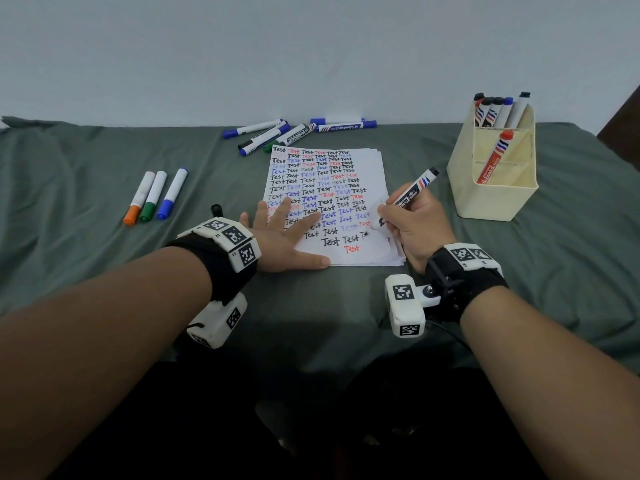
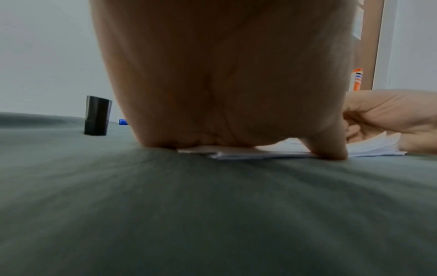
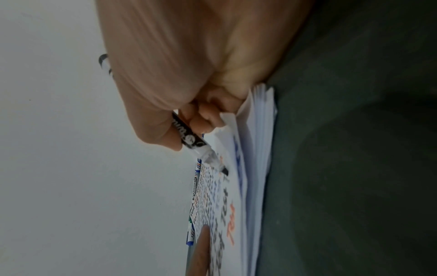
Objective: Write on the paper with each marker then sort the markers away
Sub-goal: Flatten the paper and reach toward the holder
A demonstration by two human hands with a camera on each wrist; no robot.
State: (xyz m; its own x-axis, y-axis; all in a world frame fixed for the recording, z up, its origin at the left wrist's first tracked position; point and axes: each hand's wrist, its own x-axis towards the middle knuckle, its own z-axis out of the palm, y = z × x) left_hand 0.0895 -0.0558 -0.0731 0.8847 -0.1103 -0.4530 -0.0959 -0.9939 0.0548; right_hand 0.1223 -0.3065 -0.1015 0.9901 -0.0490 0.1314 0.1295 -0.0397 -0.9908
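Right hand: the right hand [image 1: 414,230] is curled round a black whiteboard marker [image 1: 408,197], pen-fashion, nib touching the lower right of the sheet.
Left hand: the left hand [image 1: 284,237] lies flat, fingers spread, pinning the paper stack [image 1: 367,168] at its lower left corner.
Step in hand: mid-word, I'd say; a black "Te" is forming at the end of a row of "Test"s.
Next move: finish the letters, then recap. The black cap [image 2: 97,115] stands upright just left of the left hand.
Paper: white, several loose sheets on a green cloth-covered bench [image 1: 86,174], nearly filled with black, blue and red "Test".
Sorted: the cream organiser box [image 1: 491,199] to the right holds several markers upright.
Waiting: a marker pile [image 1: 277,131] beyond the paper; an orange, green and blue trio [image 1: 154,195] to the left.
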